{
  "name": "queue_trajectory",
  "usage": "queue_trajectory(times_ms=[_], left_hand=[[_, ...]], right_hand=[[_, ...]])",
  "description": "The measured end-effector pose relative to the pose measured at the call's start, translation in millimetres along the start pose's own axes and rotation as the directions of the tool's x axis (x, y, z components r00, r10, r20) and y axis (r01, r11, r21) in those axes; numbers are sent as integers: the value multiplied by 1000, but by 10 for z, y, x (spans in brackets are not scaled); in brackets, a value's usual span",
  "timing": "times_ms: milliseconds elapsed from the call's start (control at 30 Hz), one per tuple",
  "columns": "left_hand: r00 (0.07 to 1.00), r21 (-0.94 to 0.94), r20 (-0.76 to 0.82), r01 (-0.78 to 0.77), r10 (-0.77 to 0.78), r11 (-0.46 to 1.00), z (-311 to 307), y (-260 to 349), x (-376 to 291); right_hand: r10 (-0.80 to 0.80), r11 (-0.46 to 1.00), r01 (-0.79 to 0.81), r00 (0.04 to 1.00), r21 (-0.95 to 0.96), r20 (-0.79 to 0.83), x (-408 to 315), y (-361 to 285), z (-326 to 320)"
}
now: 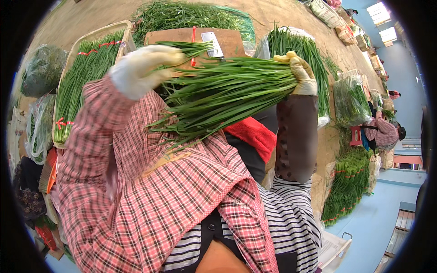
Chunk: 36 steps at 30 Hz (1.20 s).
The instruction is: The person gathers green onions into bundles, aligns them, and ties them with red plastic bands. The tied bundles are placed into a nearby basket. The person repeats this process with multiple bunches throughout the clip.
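Observation:
My right hand, in a pale yellow glove, grips a large bunch of long green leaves, which look like garlic chives, at its stem end. The loose leaf tips fan out leftward over my lap and plaid apron. Motion blurs my left hand, in a white glove, beside the upper leaf tips; its fingers and thumb are apart. Beyond the hands is a brown board with a red strip across it. A smaller bunch of chives and a broad-bladed knife lie on the board.
A plastic crate of tied chives stands at left, beside stuffed clear bags. Loose greens lie past the board; a bag of chives stands right. Tied bundles and a seated person are farther right.

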<state>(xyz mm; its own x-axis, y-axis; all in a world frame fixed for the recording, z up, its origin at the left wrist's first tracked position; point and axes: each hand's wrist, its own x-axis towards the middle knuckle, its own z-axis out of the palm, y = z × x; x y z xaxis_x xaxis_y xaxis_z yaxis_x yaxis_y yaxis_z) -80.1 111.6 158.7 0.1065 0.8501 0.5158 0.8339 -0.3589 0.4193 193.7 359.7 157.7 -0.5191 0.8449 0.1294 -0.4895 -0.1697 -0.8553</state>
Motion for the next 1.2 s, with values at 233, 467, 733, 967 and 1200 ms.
queue_trajectory(times_ms=[233, 467, 733, 967, 1200], left_hand=[[961, -5, -57, -272, 271, 962, 1173, 296, 567], [553, 246, 724, 352, -412, 903, 1222, -494, -779], [964, 41, -225, -136, 142, 990, 815, 336, 703], [339, 417, 736, 456, -586, 787, 1224, -176, -178], [817, -88, 113, 575, -566, 813, -193, -839, 554]], right_hand=[[-127, 970, 119, 992, -210, -26, -60, -99, 350], [-257, 906, 204, 961, -372, -99, 42, -582, 194], [-191, 917, 156, 980, -368, -62, 135, -228, 501], [-305, 906, 252, 946, -340, -111, 133, -605, 502], [-448, 857, 440, 893, -267, 36, 290, -596, 826]])
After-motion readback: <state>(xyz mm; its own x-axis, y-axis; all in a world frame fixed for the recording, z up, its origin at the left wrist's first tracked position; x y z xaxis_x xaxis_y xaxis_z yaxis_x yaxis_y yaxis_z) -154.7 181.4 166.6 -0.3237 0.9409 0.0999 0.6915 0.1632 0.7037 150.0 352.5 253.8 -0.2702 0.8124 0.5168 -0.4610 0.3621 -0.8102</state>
